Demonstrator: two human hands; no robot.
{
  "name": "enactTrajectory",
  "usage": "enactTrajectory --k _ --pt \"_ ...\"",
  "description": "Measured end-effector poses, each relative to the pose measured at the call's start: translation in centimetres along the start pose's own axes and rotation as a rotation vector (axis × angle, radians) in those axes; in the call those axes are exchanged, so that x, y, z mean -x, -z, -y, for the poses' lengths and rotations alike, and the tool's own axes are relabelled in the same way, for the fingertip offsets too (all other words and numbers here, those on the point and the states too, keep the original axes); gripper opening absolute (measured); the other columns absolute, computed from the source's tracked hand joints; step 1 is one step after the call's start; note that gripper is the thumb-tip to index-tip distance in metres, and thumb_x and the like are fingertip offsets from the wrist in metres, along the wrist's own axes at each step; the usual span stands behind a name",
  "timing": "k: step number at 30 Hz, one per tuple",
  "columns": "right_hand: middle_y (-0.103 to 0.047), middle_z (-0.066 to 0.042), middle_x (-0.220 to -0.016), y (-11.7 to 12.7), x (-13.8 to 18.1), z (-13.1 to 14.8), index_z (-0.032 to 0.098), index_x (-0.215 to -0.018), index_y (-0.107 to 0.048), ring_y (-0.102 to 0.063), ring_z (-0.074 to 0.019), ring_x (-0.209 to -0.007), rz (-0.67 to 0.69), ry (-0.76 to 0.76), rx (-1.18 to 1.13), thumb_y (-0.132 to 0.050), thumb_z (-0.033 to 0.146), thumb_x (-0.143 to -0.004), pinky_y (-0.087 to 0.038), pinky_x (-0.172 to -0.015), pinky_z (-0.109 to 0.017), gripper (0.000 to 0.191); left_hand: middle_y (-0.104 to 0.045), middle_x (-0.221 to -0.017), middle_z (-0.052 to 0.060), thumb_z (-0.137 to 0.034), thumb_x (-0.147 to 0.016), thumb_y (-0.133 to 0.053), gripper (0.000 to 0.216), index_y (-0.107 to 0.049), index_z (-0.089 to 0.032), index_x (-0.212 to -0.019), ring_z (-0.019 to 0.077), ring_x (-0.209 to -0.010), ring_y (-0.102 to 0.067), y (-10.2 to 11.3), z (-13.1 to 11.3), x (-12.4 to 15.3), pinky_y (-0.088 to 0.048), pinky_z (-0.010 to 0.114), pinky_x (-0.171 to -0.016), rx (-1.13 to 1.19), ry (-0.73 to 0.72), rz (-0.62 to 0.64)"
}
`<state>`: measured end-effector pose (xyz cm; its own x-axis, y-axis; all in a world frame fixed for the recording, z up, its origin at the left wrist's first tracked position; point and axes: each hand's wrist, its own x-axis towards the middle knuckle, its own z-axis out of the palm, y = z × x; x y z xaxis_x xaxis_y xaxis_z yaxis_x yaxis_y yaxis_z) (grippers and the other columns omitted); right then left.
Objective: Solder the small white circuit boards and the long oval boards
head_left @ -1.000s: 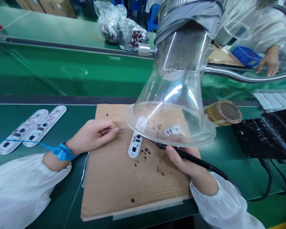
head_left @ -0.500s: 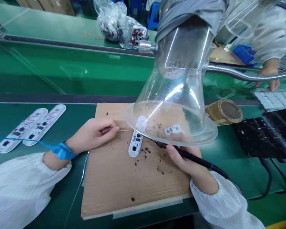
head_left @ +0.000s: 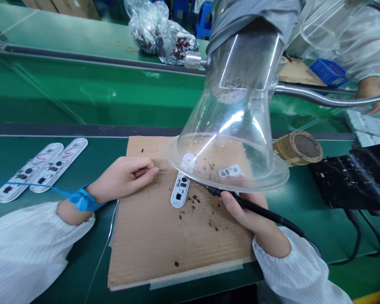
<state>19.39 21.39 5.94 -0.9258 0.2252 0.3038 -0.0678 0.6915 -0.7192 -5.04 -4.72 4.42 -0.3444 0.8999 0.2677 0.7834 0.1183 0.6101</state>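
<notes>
Left hand [head_left: 122, 179]: pinched firmly on thin solder wire [head_left: 167, 172], its end reaching toward the board.
Right hand [head_left: 248, 215]: pen grip, low on a black soldering iron [head_left: 256, 210], its tip running under the funnel rim to the board's edge.
Circuit board [head_left: 180, 191]: between the hands, flat on a cardboard sheet [head_left: 177, 253].
Around: clear fume funnel [head_left: 231, 139] overhead; blue wrist strap [head_left: 81, 200] on the left wrist; circuit-board panels [head_left: 28, 173] farther left.
</notes>
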Motion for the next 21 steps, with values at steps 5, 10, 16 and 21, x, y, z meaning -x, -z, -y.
enactTrajectory --k 5,10,16,21 --pt "-0.082 -0.006 -0.109 0.10 -0.29 0.11 0.029 -0.107 -0.074 -0.078 -0.0301 -0.107 0.021 0.013 -0.029 -0.066 0.033 -0.106 -0.063 -0.100 -0.047 0.010 -0.046 -0.060 -0.007 -0.027 -0.107 -0.057 0.029 -0.064 -0.018 -0.080 0.0084 -0.053 -0.040 0.03 0.10 0.02 -0.032 0.022 -0.051 -0.010 0.013 0.020" --pt "-0.081 -0.006 -0.123 0.10 -0.38 0.24 0.029 -0.119 -0.074 -0.076 -0.0319 -0.119 0.015 0.019 -0.030 -0.066 0.032 -0.105 -0.060 -0.107 -0.049 0.016 -0.049 -0.061 -0.006 -0.030 -0.107 -0.057 0.031 -0.067 -0.017 -0.082 0.0089 -0.055 -0.041 0.06 0.03 0.02 -0.033 0.022 -0.052 -0.010 0.037 0.035" --pt "-0.081 -0.004 -0.105 0.09 -0.42 0.22 0.029 -0.106 -0.074 -0.077 -0.0299 -0.104 0.012 0.025 -0.033 -0.066 0.031 -0.104 -0.061 -0.098 -0.046 0.008 -0.051 -0.061 -0.006 -0.029 -0.107 -0.056 0.030 -0.070 -0.017 -0.084 0.0086 -0.054 -0.043 0.06 -0.09 -0.07 -0.033 0.021 -0.052 -0.003 0.039 0.040" --pt "-0.080 -0.004 -0.100 0.13 -0.50 0.26 0.029 -0.101 -0.073 -0.077 -0.0293 -0.099 0.016 0.029 -0.024 -0.066 0.032 -0.104 -0.061 -0.094 -0.045 0.009 -0.051 -0.060 -0.006 -0.029 -0.107 -0.056 0.029 -0.071 -0.017 -0.085 0.0086 -0.053 -0.042 0.13 -0.11 -0.09 -0.033 0.021 -0.051 0.002 0.036 0.040"
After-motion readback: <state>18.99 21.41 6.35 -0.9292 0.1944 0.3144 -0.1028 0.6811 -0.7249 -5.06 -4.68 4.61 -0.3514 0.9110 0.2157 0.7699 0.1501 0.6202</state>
